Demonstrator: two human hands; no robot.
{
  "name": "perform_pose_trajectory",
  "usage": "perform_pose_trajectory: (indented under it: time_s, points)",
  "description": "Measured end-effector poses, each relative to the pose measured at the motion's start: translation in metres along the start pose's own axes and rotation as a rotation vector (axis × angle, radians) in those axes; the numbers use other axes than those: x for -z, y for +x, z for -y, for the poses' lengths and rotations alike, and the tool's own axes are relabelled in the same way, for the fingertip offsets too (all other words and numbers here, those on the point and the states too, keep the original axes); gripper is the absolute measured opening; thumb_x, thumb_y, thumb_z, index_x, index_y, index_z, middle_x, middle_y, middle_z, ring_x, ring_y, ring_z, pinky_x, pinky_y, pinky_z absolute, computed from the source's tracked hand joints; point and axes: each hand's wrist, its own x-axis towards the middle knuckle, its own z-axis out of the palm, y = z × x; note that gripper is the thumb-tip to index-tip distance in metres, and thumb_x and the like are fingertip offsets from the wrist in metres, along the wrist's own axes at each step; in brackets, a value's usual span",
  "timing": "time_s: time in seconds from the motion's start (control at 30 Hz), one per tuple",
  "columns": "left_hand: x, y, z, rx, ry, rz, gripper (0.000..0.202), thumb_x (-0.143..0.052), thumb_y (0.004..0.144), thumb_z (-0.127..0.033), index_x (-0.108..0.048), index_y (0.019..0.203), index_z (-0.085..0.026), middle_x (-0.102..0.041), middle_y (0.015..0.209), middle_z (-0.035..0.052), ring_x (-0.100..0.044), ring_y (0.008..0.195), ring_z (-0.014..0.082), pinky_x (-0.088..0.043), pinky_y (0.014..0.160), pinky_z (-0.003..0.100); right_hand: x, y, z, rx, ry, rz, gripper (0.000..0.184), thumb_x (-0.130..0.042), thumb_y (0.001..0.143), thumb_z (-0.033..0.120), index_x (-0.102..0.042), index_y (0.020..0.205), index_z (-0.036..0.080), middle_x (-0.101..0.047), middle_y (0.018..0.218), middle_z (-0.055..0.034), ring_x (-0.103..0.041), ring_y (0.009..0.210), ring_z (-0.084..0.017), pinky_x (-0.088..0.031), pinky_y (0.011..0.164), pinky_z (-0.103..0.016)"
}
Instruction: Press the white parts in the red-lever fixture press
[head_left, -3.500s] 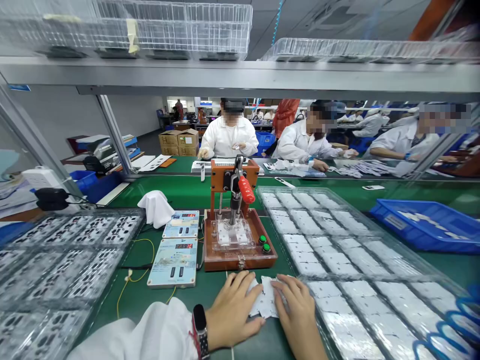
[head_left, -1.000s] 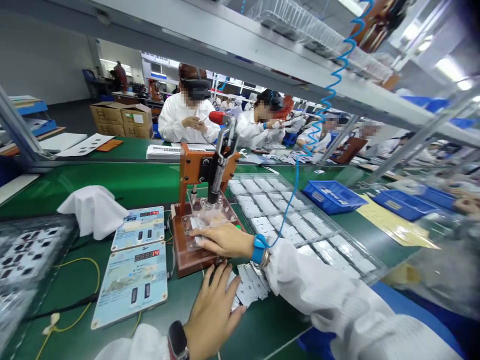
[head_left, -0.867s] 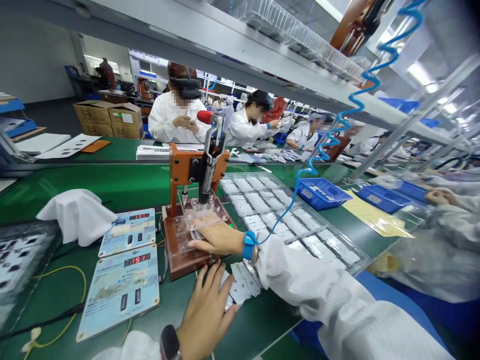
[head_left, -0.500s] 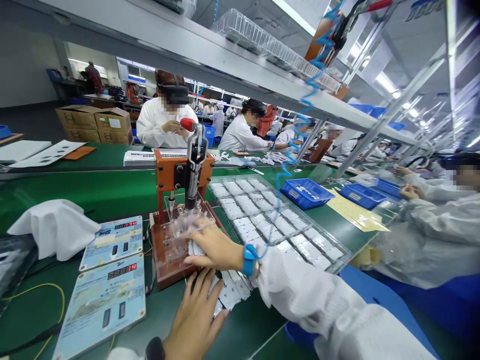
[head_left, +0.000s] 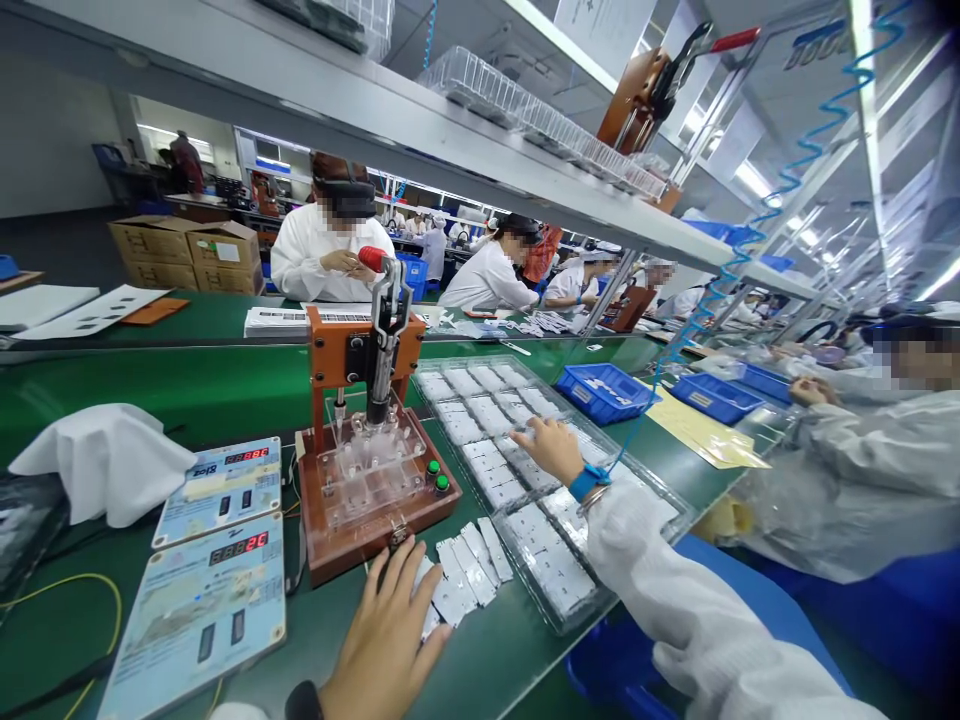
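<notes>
My left hand (head_left: 386, 630) lies with its fingers spread at the front of a brown test fixture (head_left: 379, 500), partly over a small row of white flat pieces (head_left: 469, 570). Its fingertips are by the fixture's front latch. My right hand (head_left: 553, 452), with a blue strap (head_left: 590, 480) on its wrist, is over a clear plastic tray (head_left: 555, 620) of white flat pieces. Its fingers are stretched out and apart, and I see nothing held in them. The fixture carries a red-handled toggle clamp (head_left: 386, 340) above a clear plate, and two green buttons.
Two light-blue meters (head_left: 199, 610) with red digits stand left of the fixture, beside a white cloth (head_left: 105, 460). Blue bins (head_left: 606, 390) and a yellow sheet (head_left: 701, 425) lie beyond the tray. A shelf (head_left: 480, 140) crosses overhead. Co-workers sit across and at right.
My right hand has moved right from the fixture to over the tray, uncovering the clear plate and green buttons. The meter digits differ. My left hand stays almost still.
</notes>
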Motion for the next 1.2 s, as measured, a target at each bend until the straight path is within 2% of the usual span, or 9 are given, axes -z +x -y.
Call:
perform_pose_trajectory:
  time_s: [0.27,0.37,0.47,0.57,0.67,0.8,0.97,1.1,1.2]
  points:
    - [0.001,-0.001,-0.001,-0.012,0.023,-0.037,0.044,-0.038,0.095,-0.047,-0.050,0.131,-0.027,-0.044,0.141,0.0082,-0.039,0.129,0.0335,-0.036,0.102,0.057,-0.009,0.023,-0.010,0.255,0.158,0.163,0.033,-0.048,0.091,0.043,-0.063,0.108,0.020,-0.068,0.103,-0.0061,-0.063,0.094,-0.019,-0.046,0.079,-0.023]
    - [0.003,0.000,-0.002,0.003,0.017,0.009,0.046,-0.035,0.095,-0.049,-0.048,0.133,-0.027,-0.042,0.142,0.0082,-0.038,0.129,0.0350,-0.036,0.100,0.059,-0.013,0.024,-0.007,0.262,0.155,0.126,0.039,-0.046,0.091,0.046,-0.063,0.110,0.017,-0.067,0.105,-0.0106,-0.061,0.099,-0.023,-0.046,0.082,-0.028]
    - [0.005,-0.001,-0.003,0.018,0.015,0.030,0.047,-0.033,0.095,-0.050,-0.046,0.135,-0.028,-0.039,0.144,0.0078,-0.036,0.131,0.0347,-0.034,0.102,0.060,-0.013,0.027,-0.009,0.248,0.126,0.037,0.050,-0.045,0.090,0.048,-0.053,0.125,0.013,-0.057,0.120,-0.0187,-0.053,0.111,-0.032,-0.042,0.090,-0.040]
    - [0.004,-0.002,-0.002,0.013,0.019,0.002,0.046,-0.034,0.095,-0.049,-0.047,0.134,-0.028,-0.041,0.143,0.0080,-0.037,0.131,0.0337,-0.034,0.103,0.059,-0.010,0.031,-0.019,0.304,0.120,0.029,0.040,-0.040,0.094,0.032,-0.053,0.126,0.013,-0.056,0.123,-0.0172,-0.053,0.113,-0.029,-0.041,0.093,-0.040]
    - [0.002,-0.002,-0.001,-0.011,0.021,-0.014,0.045,-0.035,0.095,-0.048,-0.048,0.133,-0.027,-0.042,0.142,0.0087,-0.038,0.130,0.0333,-0.035,0.102,0.057,-0.010,0.028,-0.029,0.420,0.118,0.112,0.031,-0.044,0.087,0.012,-0.063,0.111,0.015,-0.065,0.111,-0.0096,-0.058,0.104,-0.022,-0.043,0.091,-0.031]
    - [-0.001,-0.003,0.000,-0.005,0.025,-0.021,0.044,-0.038,0.095,-0.045,-0.047,0.134,-0.026,-0.041,0.143,0.0088,-0.036,0.131,0.0322,-0.031,0.104,0.057,-0.019,0.013,-0.029,0.531,0.098,0.162,0.033,-0.049,0.080,0.004,-0.066,0.105,0.018,-0.066,0.112,-0.0054,-0.057,0.105,-0.020,-0.041,0.092,-0.030]
    - [-0.001,-0.004,-0.004,0.074,0.017,-0.013,0.053,-0.047,0.091,-0.037,-0.036,0.140,-0.018,-0.037,0.145,0.0141,-0.033,0.133,0.0318,-0.030,0.105,0.056,-0.027,0.009,-0.018,0.498,0.079,0.117,0.029,-0.046,0.086,0.010,-0.065,0.107,0.015,-0.065,0.109,-0.0104,-0.055,0.103,-0.024,-0.040,0.091,-0.034]
    - [0.002,-0.008,-0.006,0.126,-0.007,-0.012,0.060,-0.049,0.089,-0.039,-0.031,0.142,-0.019,-0.033,0.147,0.0140,-0.031,0.133,0.0318,-0.032,0.104,0.053,-0.027,0.016,-0.014,0.458,0.081,0.097,0.024,-0.050,0.083,0.011,-0.067,0.100,0.013,-0.064,0.105,-0.0132,-0.054,0.102,-0.026,-0.040,0.089,-0.034]
    - [0.003,-0.014,-0.008,0.175,0.005,-0.023,0.060,-0.049,0.089,-0.038,-0.030,0.143,-0.020,-0.031,0.148,0.0136,-0.030,0.134,0.0323,-0.033,0.103,0.052,-0.027,0.017,-0.015,0.472,0.101,0.127,0.024,-0.050,0.081,0.006,-0.068,0.095,0.014,-0.066,0.100,-0.0103,-0.057,0.099,-0.022,-0.041,0.087,-0.029]
